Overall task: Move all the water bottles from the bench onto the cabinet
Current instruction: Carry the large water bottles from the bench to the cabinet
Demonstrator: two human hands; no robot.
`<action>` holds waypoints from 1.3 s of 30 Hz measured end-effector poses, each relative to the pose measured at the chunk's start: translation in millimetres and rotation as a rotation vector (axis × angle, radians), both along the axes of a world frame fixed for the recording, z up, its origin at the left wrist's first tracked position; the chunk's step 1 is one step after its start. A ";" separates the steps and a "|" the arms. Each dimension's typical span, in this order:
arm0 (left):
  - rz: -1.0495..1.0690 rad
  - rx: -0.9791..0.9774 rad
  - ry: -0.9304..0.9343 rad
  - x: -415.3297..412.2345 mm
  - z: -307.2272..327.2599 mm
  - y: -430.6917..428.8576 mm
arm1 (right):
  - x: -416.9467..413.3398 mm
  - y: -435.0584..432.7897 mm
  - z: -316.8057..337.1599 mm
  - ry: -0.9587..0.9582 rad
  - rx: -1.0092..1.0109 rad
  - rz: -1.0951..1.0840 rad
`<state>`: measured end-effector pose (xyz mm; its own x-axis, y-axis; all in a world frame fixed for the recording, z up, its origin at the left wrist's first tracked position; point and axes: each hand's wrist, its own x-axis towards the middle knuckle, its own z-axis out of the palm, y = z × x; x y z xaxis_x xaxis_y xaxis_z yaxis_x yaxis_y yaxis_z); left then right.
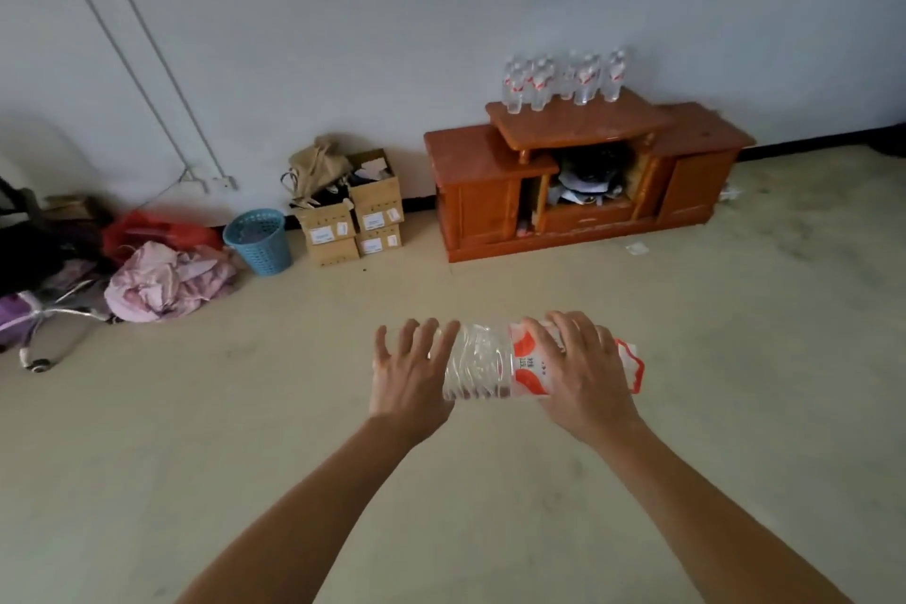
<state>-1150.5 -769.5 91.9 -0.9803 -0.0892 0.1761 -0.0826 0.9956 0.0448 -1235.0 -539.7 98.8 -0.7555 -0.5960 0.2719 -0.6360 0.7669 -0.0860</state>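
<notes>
I am looking across the floor (490, 481) at the wooden cabinet (583, 182) against the wall. A cluster of water bottles (564, 79) is standing upright on its raised top shelf, and its open middle compartment is holding a jumble of papers and dark things I cannot make out. Left of it, stacked cardboard boxes (353, 221) are sitting with their flaps open and papers and a tan bag poking out; beside them a blue plastic basket (259, 238) is standing, its contents too dim to tell.

In front of me I am holding one clear water bottle (483, 365) sideways in the air, well apart from the cabinet. My right hand (583, 373) is wrapping over its red-and-white label end, fingers curled down on it. My left hand (409, 368) is pressing against the ribbed clear end, fingers spread and only loosely touching.
</notes>
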 end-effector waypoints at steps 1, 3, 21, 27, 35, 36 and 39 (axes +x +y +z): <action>-0.030 -0.003 0.006 -23.5 1.0 2.7 | -16.2 5.2 -0.5 -0.010 0.003 -0.037; -0.083 -0.019 -0.010 -78.3 3.6 10.8 | -58.8 16.3 -2.4 -0.013 0.010 -0.097; -0.099 -0.043 -0.140 -550.2 9.3 24.6 | -522.3 29.6 -4.8 -0.181 0.143 -0.122; -0.113 0.004 -0.165 -686.1 -17.8 -4.5 | -657.6 -0.2 -24.6 -0.216 0.225 -0.132; -0.193 0.022 -0.144 -895.8 -23.4 -59.1 | -846.1 -47.5 -16.3 -0.194 0.231 -0.231; -0.204 0.005 -0.142 -921.2 -19.9 -63.3 | -867.5 -51.1 -14.2 -0.205 0.225 -0.248; -0.225 -0.011 -0.126 -989.6 -18.3 -73.4 | -929.4 -60.4 -12.2 -0.222 0.205 -0.275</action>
